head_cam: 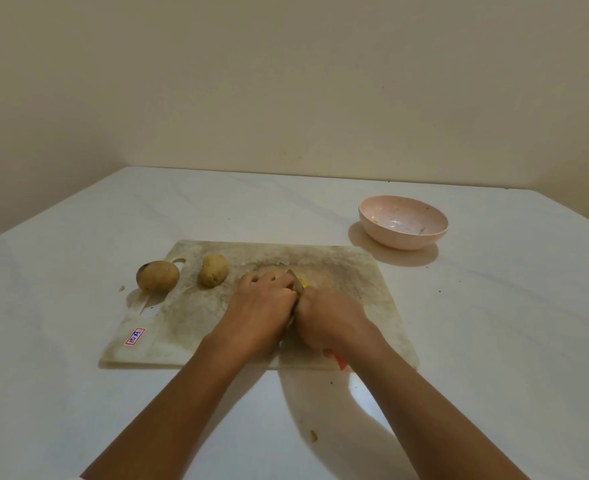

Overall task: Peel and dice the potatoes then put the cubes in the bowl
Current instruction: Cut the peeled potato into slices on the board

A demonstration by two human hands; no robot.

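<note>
Gripping a part-peeled potato (pixel 305 282) on the cutting board (pixel 355 271), left hand (pixel 258 306) is curled round it and right hand (pixel 327 320) clutches a knife (pixel 295 282) against it. A second potato (pixel 213 270) sits on the board's left, a third potato (pixel 158 276) at its left edge, and the pink bowl (pixel 403 239) far right on the desk (pixel 113 410).

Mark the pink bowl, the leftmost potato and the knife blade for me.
pink bowl (pixel 402 243), head view, front outer wall.
leftmost potato (pixel 158 276), head view, middle of its skin.
knife blade (pixel 298 285), head view, bare metal showing between the two hands.
</note>
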